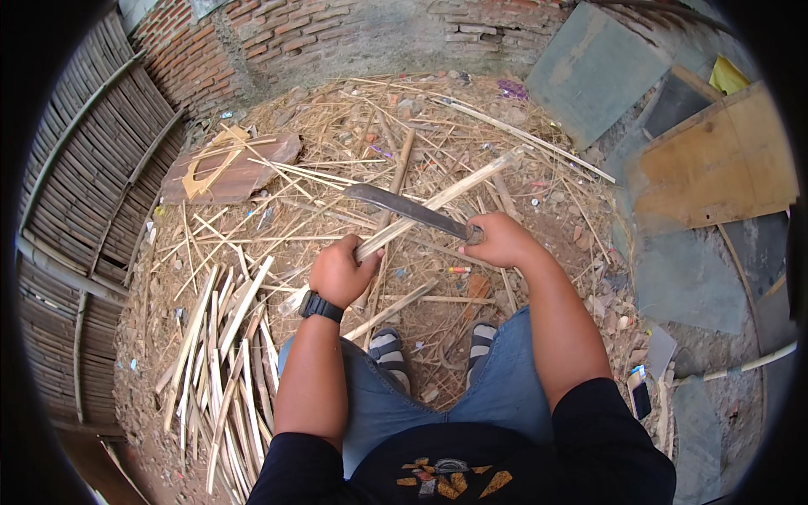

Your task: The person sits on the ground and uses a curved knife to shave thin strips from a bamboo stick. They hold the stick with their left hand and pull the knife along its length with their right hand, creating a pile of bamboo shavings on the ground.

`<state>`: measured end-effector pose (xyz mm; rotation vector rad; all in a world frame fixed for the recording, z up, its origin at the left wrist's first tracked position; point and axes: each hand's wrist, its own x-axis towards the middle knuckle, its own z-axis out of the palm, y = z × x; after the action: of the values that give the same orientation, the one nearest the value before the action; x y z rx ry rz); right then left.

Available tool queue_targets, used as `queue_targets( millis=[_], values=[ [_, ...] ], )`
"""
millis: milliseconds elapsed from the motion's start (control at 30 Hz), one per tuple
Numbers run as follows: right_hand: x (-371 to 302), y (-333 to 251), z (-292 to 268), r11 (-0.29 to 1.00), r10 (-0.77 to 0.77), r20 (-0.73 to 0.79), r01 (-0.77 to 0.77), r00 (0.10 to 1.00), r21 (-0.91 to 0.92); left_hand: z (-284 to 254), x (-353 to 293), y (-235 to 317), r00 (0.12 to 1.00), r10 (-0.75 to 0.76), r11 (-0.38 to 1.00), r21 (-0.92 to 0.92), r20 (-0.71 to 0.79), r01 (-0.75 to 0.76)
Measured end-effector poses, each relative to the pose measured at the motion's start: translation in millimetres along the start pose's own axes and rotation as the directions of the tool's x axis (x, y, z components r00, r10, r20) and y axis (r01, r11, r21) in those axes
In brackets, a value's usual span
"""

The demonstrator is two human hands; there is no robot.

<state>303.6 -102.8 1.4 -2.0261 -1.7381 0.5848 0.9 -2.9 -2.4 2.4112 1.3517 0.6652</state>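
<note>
My left hand (341,271), with a dark watch on its wrist, is closed around the near end of a pale split bamboo strip (459,191). The strip slants up and away to the right. In my right hand (502,241) is the handle of a machete (404,209), its long dark blade pointing to the left. The blade lies across the strip, just beyond my left hand; whether its edge bites into the bamboo I cannot tell. Beneath the strip a round bamboo pole (402,172) lies on the littered ground.
Many split strips (223,379) are heaped at my left. A rusty sheet (231,168) lies far left, before a bamboo wall (80,160). Grey panels (598,71) and a brown board (715,160) lean on the right; a phone (641,400) lies near my right elbow.
</note>
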Motion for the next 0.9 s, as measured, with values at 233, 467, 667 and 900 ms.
queue_targets(
  millis=[233,467,667,900],
  values=[
    [0.0,-5.2,-1.4,1.0,0.007,0.081,-0.007,0.997,-0.002,0.6,-0.3,1.4,1.0,0.015,1.0,0.005,0.011,-0.015],
    [0.6,-3.4,0.2,1.0,-0.005,0.081,0.006,0.997,-0.003,1.1,0.0,0.3,1.0,0.023,1.0,-0.006,0.01,-0.023],
    [0.5,-7.0,-0.5,1.0,0.005,0.095,-0.006,0.995,0.007,2.4,0.1,-1.9,1.0,0.019,1.0,-0.005,0.021,-0.019],
    [3.8,-6.5,4.1,1.0,0.015,0.15,-0.011,0.989,-0.028,5.8,-1.2,2.6,0.992,0.021,1.0,0.017,0.122,-0.023]
  ],
)
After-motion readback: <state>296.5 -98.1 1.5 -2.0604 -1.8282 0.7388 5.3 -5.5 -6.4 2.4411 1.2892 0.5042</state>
